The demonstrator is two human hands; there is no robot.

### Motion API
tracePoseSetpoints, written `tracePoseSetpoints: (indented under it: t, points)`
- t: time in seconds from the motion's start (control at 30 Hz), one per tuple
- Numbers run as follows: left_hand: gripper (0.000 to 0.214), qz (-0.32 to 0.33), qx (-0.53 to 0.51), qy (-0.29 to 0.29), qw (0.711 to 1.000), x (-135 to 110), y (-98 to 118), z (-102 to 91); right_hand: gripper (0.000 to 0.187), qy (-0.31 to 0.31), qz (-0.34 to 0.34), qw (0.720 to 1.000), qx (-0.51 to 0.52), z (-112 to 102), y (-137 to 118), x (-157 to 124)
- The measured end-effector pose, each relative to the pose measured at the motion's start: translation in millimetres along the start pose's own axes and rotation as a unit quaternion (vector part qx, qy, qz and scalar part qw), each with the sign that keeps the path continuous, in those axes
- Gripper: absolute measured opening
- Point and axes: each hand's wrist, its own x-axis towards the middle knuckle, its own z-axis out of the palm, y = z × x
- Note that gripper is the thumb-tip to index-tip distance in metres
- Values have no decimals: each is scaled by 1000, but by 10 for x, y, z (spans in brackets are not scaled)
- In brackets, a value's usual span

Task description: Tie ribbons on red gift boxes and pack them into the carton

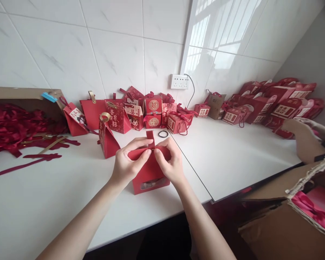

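Observation:
A red gift box [149, 172] stands upright on the white table in front of me, with a small see-through window low on its front. From its top edge a dark red ribbon loop [150, 139] sticks up. My left hand [130, 157] pinches the top edge at the left of the ribbon, thumb in front and fingers behind. On the other side my right hand [169, 159] grips the same edge, its thumb close to the left thumb. Just behind the left hand stands a tapered red box [107, 139] with a gold ribbon loop.
Several red gift boxes [153, 104] line the wall, and more [284, 97] are piled at the right. Ribbons [8, 126] fill a carton at the left. A black ring [163, 134] lies behind my hands. Another person's hand [294, 126] touches the right pile. An open carton [284, 220] stands lower right.

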Motion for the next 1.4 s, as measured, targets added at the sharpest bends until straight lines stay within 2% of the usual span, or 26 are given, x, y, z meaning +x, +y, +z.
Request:
tracePoseSetpoints:
  t: [0.53,1.0,1.4]
  points:
    - [20,-6,18,42,999,-50,-16,16,11,3,-37,999,-31,23,13,-4]
    - [19,7,-10,30,999,-44,-12,17,12,5,-24,999,-25,22,11,-3]
    - [19,11,6,42,999,-49,-37,18,13,3,-24,999,-25,14,10,12]
